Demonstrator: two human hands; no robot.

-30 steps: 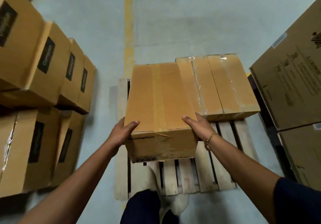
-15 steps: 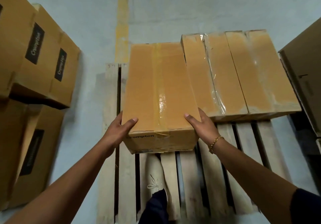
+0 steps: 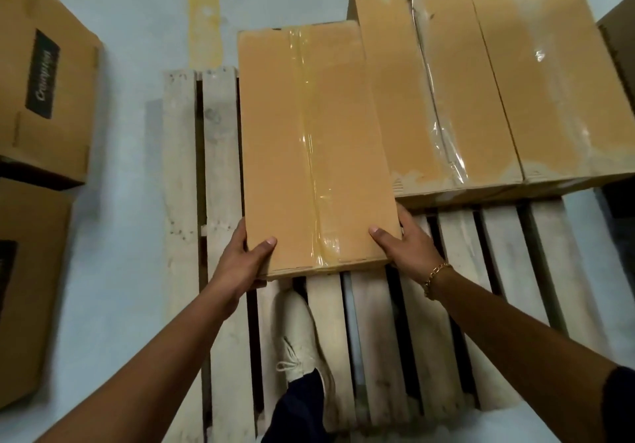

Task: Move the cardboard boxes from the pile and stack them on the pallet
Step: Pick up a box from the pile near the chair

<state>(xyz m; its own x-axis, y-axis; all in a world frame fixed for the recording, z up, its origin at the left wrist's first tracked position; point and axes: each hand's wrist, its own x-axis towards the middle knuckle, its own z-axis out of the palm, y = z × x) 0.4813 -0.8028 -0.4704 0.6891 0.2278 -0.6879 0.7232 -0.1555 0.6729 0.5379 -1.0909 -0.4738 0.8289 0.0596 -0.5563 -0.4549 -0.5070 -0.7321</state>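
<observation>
Now left hand (image 3: 240, 264) and right hand (image 3: 409, 246) grasping cardboard box (image 3: 309, 140) over pallet (image 3: 220, 167).

left grip (image 3: 240, 267) and right grip (image 3: 409, 246) fingers, bar thumbs, hidden beneath taped brown cardboard box (image 3: 316, 147) | black-labelled brown cardboard boxes (image 3: 68, 140) cut by left edge | pale wooden slatted pallet (image 3: 501, 243) cut by bottom edge

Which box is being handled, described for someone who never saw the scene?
Start at the wooden pallet. Two boxes sit at its far right. The handled box is just left of them, the only one gripped by the left hand and right hand.
</observation>
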